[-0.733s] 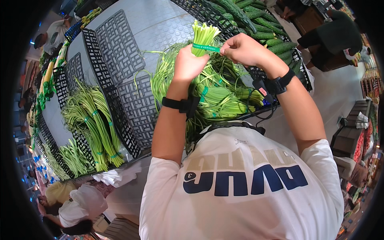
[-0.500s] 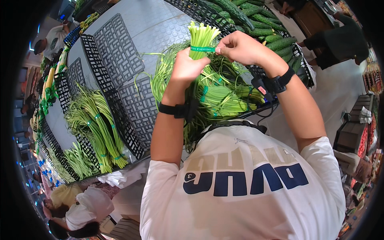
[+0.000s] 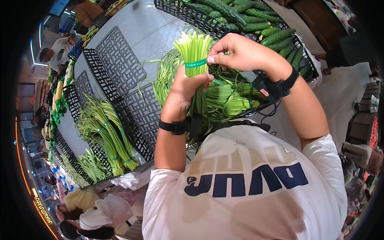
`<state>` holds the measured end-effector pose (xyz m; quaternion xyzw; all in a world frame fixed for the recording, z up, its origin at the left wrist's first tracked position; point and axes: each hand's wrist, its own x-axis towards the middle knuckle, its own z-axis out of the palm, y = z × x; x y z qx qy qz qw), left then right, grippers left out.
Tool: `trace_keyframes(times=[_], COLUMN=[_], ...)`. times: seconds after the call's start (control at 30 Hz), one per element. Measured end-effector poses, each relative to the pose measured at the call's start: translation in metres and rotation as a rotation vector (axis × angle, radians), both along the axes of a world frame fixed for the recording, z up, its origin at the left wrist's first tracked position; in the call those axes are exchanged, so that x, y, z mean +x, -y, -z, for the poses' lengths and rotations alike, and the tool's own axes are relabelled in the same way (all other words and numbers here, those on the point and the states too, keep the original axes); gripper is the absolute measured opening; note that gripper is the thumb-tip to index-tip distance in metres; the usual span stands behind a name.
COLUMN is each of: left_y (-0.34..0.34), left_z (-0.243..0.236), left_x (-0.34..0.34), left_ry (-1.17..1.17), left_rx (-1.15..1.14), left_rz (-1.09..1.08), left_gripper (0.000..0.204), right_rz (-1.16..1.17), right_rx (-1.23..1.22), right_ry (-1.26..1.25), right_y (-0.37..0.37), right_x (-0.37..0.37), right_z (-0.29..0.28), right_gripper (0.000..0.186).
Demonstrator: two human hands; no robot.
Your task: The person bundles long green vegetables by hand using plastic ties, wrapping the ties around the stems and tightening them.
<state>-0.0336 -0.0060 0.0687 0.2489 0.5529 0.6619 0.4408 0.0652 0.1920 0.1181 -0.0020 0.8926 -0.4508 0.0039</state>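
Bunch point(image 3: 196, 50) of green stalks is held over the right part of the stand point(image 3: 150, 26), pale ends toward its far side. At the left, beans point(image 3: 92, 165) and tied stalks point(image 3: 106, 130) lie by the near edge, the latter just left of a black divider point(image 3: 119, 105). Next come mats point(image 3: 116, 52), giving open room left of loose stalks point(image 3: 162, 78). The left hand point(image 3: 186, 86) wraps the bunch below its green band point(image 3: 195, 64); the right hand point(image 3: 236, 52) pinches the band's right end. Cucumbers point(image 3: 277, 36) fill a black crate point(image 3: 188, 15) along the right edge, near the right hand.
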Motion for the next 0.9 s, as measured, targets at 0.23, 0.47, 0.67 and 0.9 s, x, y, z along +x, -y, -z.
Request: trace_keyframes(times=[0.23,0.47,0.67,0.9], left_y=[0.017,0.025,0.008,-0.002], left_z=[0.004,0.022,0.040,0.038], left_x=[0.006,0.007,0.017,0.030], left_ry=[0.354,0.458,0.706,0.793], left_rx=[0.088,0.243,0.690,1.021], left_rz=[0.120,0.302,0.713,0.864], left_gripper=[0.029,0.025,0.024,0.044], right_rz=[-0.122,-0.114,-0.239,-0.542], right_rx=[-0.034,0.100,0.267,-0.273], right_ry=[0.049,0.159,0.003,0.075], right_y=[0.005,0.010,0.018,0.040], right_x=[0.013,0.002,-0.014,-0.041], right_z=[-0.039,-0.035,-0.020,-0.003], right_gripper=[0.028,0.038,0.051,0.043])
